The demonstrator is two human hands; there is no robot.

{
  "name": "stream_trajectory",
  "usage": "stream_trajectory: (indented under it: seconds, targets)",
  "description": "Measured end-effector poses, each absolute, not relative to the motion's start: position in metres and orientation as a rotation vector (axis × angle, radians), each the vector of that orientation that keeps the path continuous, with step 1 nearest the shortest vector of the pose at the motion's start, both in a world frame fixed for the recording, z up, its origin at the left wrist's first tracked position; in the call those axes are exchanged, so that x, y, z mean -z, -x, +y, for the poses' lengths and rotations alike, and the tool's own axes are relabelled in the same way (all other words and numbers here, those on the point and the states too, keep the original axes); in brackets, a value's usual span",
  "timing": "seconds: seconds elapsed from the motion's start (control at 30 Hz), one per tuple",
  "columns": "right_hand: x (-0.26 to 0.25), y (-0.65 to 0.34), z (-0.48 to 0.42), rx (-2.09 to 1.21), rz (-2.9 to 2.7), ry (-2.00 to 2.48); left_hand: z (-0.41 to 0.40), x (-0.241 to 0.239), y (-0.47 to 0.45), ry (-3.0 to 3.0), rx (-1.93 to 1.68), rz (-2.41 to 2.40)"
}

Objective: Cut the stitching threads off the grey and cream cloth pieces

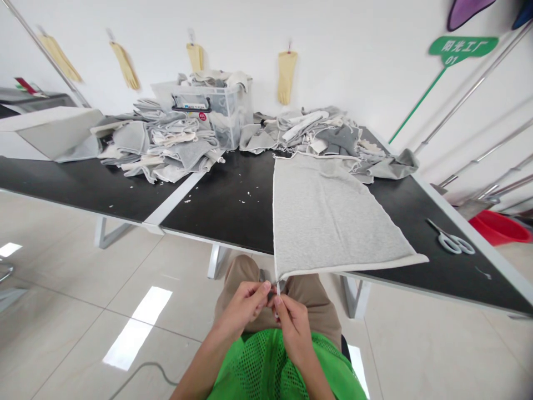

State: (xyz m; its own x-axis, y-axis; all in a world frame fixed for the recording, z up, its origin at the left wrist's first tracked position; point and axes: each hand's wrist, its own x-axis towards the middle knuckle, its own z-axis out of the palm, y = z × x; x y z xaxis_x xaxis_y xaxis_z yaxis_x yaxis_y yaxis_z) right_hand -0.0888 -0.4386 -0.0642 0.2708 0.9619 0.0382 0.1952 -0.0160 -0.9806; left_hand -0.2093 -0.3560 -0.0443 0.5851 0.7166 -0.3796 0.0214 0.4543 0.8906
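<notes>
A light grey knit cloth [333,216] with a pale rolled edge lies spread over the front of the black table, its near left corner drawn past the table edge toward my lap. At that corner, my left hand [250,301] is closed in a pinch, thumb against fingers. My right hand [295,326] pinches a thin white strip [278,289] that hangs from the same corner. What exactly sits between the left fingertips is small and partly hidden. To the right of the cloth lie scissors [454,242] with pale handles, touched by neither hand.
Behind the cloth is a heap of grey and white fabric pieces [320,130]. Another pile [166,144] lies at left, beside a clear plastic bin [227,111] filled with cloth. White scraps dot the black tabletop [233,205]. A red basin [499,228] stands beyond the right edge.
</notes>
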Motion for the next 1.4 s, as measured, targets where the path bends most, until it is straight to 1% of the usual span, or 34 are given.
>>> stream_trajectory:
  seconds: [0.23, 0.53, 0.7, 0.87, 1.4]
  targets:
    - [0.062, 0.087, -0.437, -0.930, -1.125, 1.419, -0.360, 0.046, 0.204, -0.877, -0.470, 0.853]
    - [0.064, 0.082, -0.437, -1.026, -1.046, 1.374, -0.361, 0.049, 0.201, -0.914, -0.486, 0.865]
    - [0.064, 0.083, -0.439, -1.041, -0.996, 1.363, -0.365, 0.053, 0.210, -1.162, -0.555, 0.963]
    - [0.064, 0.084, -0.441, -1.031, -1.021, 1.375, -0.367, 0.046, 0.212, -1.443, -0.645, 1.025]
    - [0.059, 0.084, -0.442, -1.067, -1.101, 1.354, -0.364, 0.047, 0.211, -1.431, -0.636, 0.970]
